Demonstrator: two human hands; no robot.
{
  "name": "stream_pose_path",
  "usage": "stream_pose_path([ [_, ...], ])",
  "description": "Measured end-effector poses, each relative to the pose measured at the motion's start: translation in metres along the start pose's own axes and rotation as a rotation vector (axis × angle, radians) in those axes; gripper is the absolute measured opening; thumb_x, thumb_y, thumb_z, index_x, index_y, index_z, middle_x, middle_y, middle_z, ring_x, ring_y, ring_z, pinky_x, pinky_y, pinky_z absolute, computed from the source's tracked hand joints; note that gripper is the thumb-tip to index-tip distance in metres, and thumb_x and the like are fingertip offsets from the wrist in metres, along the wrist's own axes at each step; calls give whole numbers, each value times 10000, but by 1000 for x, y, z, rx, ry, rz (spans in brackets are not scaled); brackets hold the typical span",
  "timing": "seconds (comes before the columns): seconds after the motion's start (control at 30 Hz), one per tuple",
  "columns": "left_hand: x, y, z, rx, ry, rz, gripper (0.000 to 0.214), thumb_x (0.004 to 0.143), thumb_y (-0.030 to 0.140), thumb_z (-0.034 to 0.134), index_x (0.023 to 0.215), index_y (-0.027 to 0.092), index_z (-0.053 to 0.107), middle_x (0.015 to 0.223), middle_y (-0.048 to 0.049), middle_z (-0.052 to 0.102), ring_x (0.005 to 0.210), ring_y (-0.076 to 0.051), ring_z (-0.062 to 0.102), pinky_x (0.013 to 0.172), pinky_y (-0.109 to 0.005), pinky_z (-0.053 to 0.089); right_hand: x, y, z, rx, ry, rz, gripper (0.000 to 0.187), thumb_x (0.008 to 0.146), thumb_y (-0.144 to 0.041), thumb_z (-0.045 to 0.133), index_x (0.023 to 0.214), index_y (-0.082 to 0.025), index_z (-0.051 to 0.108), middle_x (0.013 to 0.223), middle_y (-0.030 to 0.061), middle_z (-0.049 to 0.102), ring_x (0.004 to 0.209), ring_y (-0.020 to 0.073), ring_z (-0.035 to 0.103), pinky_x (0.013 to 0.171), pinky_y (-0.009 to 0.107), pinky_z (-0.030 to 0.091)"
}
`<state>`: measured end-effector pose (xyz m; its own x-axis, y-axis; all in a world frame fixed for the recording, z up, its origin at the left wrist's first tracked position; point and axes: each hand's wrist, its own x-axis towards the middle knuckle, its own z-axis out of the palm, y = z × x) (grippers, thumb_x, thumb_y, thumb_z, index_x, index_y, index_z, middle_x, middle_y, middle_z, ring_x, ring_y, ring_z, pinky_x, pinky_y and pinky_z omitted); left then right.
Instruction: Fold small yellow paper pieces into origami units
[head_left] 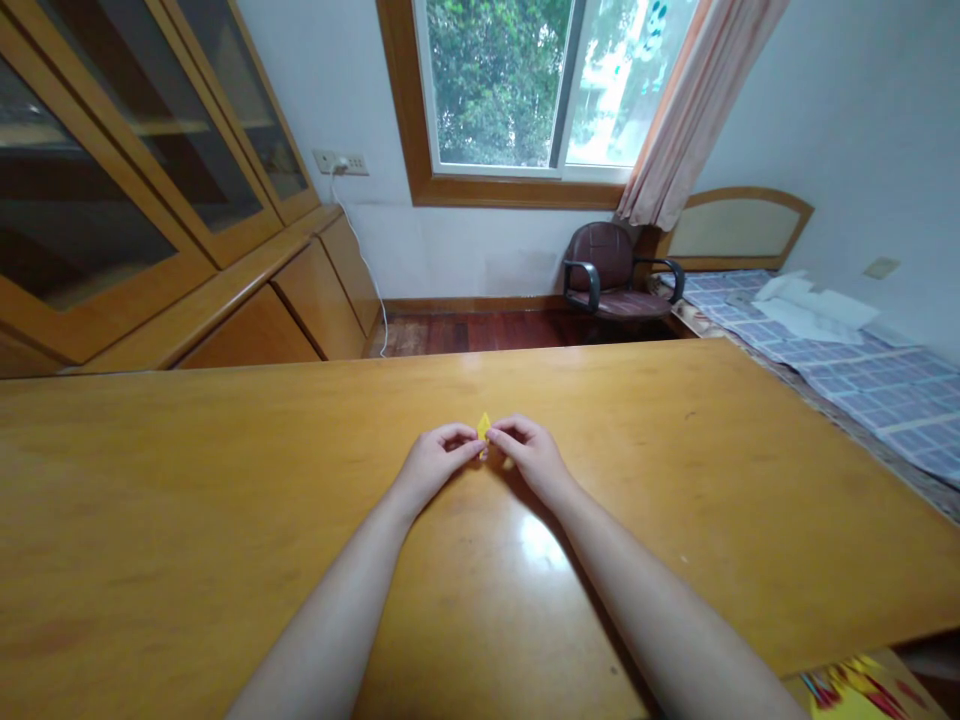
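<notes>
A small yellow piece with a pointed top, perhaps folded paper (484,424), stands upright between my two hands over the middle of the table. My left hand (441,456) pinches its left side between thumb and fingers. From the right, my right hand (531,450) closes thumb and fingertips on the other side. The fingertips of both hands nearly meet and hide the piece's lower part. Both forearms reach forward over the wooden table (225,520).
Glass-door cabinets (165,150) line the left wall. Beyond the table are an office chair (611,270) and a window (495,90). To the right is a bed (862,360) with white sheets on it. Colourful items (862,688) lie at the lower right corner.
</notes>
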<state>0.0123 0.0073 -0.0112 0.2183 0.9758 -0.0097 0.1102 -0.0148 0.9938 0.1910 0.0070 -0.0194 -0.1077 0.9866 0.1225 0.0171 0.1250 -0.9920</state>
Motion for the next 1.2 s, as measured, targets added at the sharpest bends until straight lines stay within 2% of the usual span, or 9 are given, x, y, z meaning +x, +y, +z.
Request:
stream_pose_path([
  [0.23, 0, 3, 1, -8, 2, 21, 251, 734, 409, 757, 783, 166, 715, 767, -31, 726, 728, -169, 661, 729, -267, 518, 1, 3, 0, -15, 8, -25, 197, 776, -385, 717, 824, -194, 727, 792, 30, 704, 737, 168, 619, 714, 293, 487],
  [0.4, 2, -1, 1, 41, 12, 32, 257, 723, 407, 763, 794, 165, 714, 786, -34, 725, 741, -179, 662, 731, -270, 515, 1, 1, 0, -55, 10, -36, 193, 783, -383, 712, 803, -191, 726, 772, 29, 699, 732, 169, 616, 715, 294, 485],
  [0.57, 6, -7, -1, 99, -52, 62, 254, 770, 408, 714, 839, 163, 722, 821, -40, 725, 774, -186, 656, 747, -276, 505, 0, 1, -1, -53, 6, -31, 193, 792, -373, 696, 799, -183, 725, 749, 26, 685, 707, 162, 603, 702, 288, 473],
  [0.7, 7, -9, -1, 126, -41, 70, 247, 775, 397, 702, 837, 158, 717, 816, -38, 721, 774, -186, 651, 747, -277, 502, 0, -1, -2, -86, 5, -51, 180, 802, -355, 684, 794, -181, 728, 759, 27, 685, 737, 165, 603, 732, 292, 462],
  [1.2, 8, -12, 0, 53, -30, 63, 245, 758, 387, 721, 843, 157, 712, 814, -45, 713, 768, -188, 654, 743, -290, 522, 0, 3, -1, -94, 23, -75, 152, 801, -335, 686, 811, -187, 722, 775, 25, 685, 736, 165, 608, 721, 292, 464],
])
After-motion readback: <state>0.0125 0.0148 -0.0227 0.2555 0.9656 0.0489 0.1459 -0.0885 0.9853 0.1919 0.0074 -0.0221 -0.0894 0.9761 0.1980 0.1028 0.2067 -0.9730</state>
